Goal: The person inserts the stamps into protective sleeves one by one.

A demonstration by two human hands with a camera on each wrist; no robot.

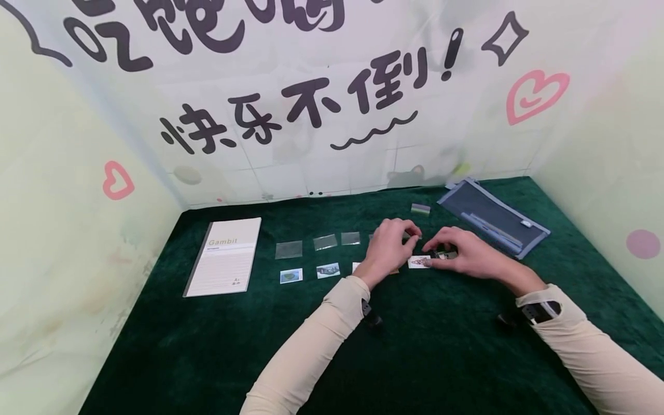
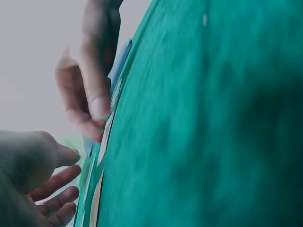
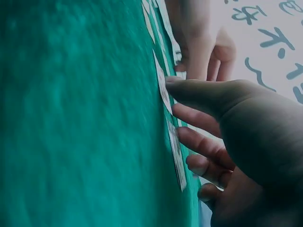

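My right hand (image 1: 464,253) reaches over a small white picture card (image 1: 418,262) with a reddish print, its thumb touching that card's edge. Under its spread fingers lies a darker small card (image 3: 176,151). To the left, my left hand (image 1: 391,248) hovers with bent, loose fingers and nothing visible between them; it covers part of the rows. More stamp-sized picture cards lie in the near row, a green-and-blue one (image 1: 291,276) and a bluish one (image 1: 328,270). Behind them are clear plastic sleeves (image 1: 288,249), (image 1: 325,242) and a third sleeve (image 1: 350,238).
A white Gambit notebook (image 1: 224,256) lies at the left. A blue-edged mesh zip pouch (image 1: 495,216) lies at the back right, and a small striped purple-green piece (image 1: 421,209) lies near it. Dark green cloth (image 1: 441,351) covers the table; printed hangings stand behind and beside it.
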